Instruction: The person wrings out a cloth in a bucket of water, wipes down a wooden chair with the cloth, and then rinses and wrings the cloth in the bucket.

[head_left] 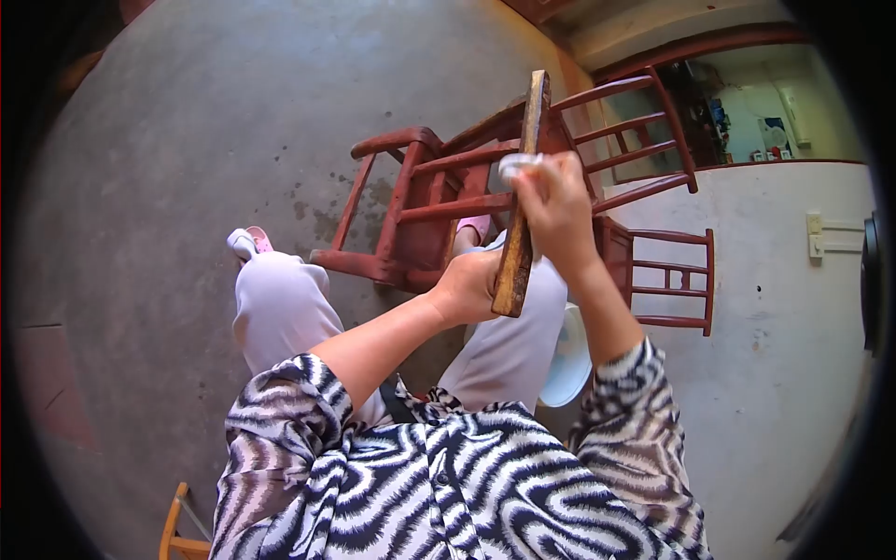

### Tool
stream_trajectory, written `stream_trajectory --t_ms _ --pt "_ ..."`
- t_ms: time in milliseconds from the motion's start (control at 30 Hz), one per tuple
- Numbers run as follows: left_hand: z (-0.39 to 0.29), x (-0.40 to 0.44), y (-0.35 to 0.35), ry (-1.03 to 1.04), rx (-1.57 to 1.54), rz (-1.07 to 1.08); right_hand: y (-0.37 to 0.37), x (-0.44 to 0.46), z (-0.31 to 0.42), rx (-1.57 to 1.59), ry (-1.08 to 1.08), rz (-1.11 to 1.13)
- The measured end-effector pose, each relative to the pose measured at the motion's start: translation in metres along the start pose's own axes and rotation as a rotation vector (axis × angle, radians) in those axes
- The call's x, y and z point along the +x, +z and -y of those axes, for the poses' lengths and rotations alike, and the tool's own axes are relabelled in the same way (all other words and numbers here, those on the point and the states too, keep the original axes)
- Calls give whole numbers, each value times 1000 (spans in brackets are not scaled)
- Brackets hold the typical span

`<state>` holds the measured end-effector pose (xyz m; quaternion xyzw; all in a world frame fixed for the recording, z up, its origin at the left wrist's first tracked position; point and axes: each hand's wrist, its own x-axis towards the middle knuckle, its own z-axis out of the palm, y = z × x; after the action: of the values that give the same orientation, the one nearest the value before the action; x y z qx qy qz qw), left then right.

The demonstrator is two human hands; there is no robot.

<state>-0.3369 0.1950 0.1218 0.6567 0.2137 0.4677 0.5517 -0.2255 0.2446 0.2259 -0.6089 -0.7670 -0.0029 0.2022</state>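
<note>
A long wooden board, brown with worn yellowish edges, stands up on edge in front of me. My left hand is closed around its lower part, the fingers partly hidden behind it. Higher up, my right hand presses a bunched white cloth against the board. Behind it lies a dark red wooden chair or stool frame, tipped over between my feet. Its rails run behind the board, and I cannot tell whether the two are joined.
Red chairs with slatted backs stand by the white wall. A pale bucket sits beside my right leg. Damp spots mark the grey concrete floor. An orange-yellow wooden piece of furniture shows at lower left.
</note>
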Motion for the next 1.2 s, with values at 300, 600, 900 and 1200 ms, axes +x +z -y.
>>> stream_trajectory --t_ms 300,600,900,1200 --pt "-1 -1 16 -91 -51 113 -24 -34 31 -128 -110 104" --pt "-9 2 14 -108 -78 163 6 24 -34 -129 -27 -74" --pt "3 3 30 -161 4 163 -38 -59 30 10 3 230" --pt "-5 7 26 -118 -42 180 3 44 -57 -101 65 -60"
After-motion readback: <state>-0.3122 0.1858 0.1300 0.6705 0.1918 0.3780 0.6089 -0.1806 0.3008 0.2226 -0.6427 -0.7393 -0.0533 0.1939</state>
